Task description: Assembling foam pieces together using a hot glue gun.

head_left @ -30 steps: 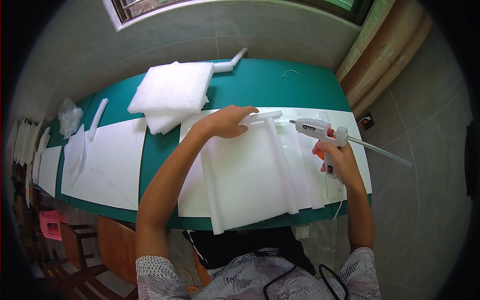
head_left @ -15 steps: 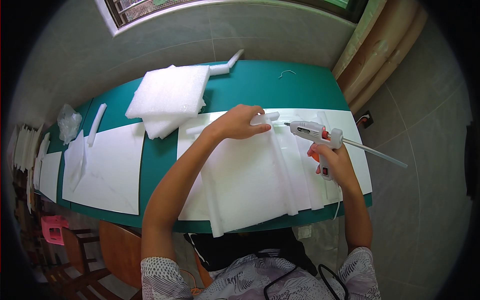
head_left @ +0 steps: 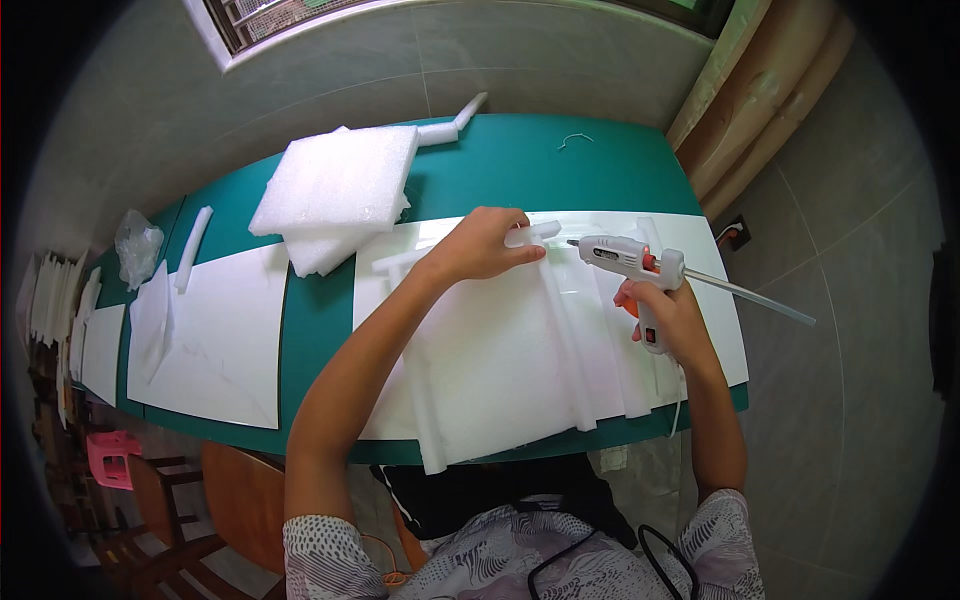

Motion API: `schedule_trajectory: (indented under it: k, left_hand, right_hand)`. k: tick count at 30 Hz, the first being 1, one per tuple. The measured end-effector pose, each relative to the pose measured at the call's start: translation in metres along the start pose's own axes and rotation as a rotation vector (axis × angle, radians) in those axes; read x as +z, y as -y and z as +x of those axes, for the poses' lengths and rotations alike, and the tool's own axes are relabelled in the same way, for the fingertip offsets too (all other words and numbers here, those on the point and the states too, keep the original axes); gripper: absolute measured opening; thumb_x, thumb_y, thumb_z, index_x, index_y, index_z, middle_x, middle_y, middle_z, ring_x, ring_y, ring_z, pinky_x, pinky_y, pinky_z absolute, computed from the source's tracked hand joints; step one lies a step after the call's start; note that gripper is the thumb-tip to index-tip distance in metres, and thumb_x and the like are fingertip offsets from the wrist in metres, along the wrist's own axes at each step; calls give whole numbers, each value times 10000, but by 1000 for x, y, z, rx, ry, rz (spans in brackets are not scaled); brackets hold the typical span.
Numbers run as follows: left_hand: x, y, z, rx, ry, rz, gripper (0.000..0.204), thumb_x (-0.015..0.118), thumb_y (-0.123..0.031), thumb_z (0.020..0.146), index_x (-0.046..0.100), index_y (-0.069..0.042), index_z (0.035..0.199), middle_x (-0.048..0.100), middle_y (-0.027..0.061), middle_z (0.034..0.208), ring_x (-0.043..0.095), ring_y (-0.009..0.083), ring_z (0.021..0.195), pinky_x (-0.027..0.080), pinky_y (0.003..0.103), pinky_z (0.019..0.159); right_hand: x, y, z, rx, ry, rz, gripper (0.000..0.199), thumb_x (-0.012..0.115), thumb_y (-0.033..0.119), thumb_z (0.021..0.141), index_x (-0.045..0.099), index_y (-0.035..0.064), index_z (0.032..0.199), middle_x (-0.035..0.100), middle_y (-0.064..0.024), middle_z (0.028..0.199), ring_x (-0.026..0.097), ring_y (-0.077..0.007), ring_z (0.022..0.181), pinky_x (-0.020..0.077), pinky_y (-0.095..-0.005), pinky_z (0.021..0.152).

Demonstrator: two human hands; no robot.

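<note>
My right hand (head_left: 662, 318) is closed round the handle of a white hot glue gun (head_left: 625, 258), a long clear glue stick (head_left: 755, 295) jutting from its back. The nozzle points left, near the end of a white foam strip (head_left: 547, 230). My left hand (head_left: 488, 245) grips that strip between thumb and fingers at the far edge of a white foam sheet (head_left: 500, 350). Along the sheet's sides lie a left foam strip (head_left: 423, 410) and a right foam strip (head_left: 568, 350). Beneath is a glossy white board (head_left: 720, 330).
A stack of thick white foam blocks (head_left: 340, 185) sits at the back left of the green table (head_left: 560, 190). Left of it are another white board (head_left: 230, 340), a loose foam strip (head_left: 195, 248) and a crumpled plastic bag (head_left: 138, 238). Wooden chairs (head_left: 240, 500) stand by the near edge.
The glue gun's nozzle has shifted very slightly left and up, closer to the strip's end. My left hand keeps its grip almost unmoved.
</note>
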State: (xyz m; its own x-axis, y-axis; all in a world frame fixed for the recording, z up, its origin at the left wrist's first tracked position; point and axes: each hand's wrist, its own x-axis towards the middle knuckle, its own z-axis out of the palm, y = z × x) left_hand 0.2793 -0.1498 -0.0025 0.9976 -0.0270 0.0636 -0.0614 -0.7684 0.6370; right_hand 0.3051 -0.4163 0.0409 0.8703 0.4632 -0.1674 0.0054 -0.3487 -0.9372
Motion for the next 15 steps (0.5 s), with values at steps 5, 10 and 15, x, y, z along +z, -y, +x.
schedule_trajectory:
  k: [5,10,15]
  left_hand:
    - [2,5,1,20,-14,-10,516,728,-398,819,663,44,1076,675,226,1027,646,340,939,498,377,837]
    - [2,4,0,-2,19,0,519,708,-404,837,658,36,1108,670,218,1082,637,338,981,493,377,875]
    - [7,10,1,36,-36,-38,510,732,-399,815,666,48,1053,681,221,984,649,331,883,501,377,797]
  right_hand:
    - [-1,0,3,5,10,-14,419,623,287,783,658,-51,1029,664,-124,854,630,-170,728,511,-307,509]
    - [-9,12,19,-22,108,-73,441,618,314,776,651,-33,1047,659,-119,853,619,-172,712,499,-302,504]
    - [-12,29,39,6,176,-200,442,604,327,774,648,-5,1063,653,-110,863,601,-178,725,494,-328,542]
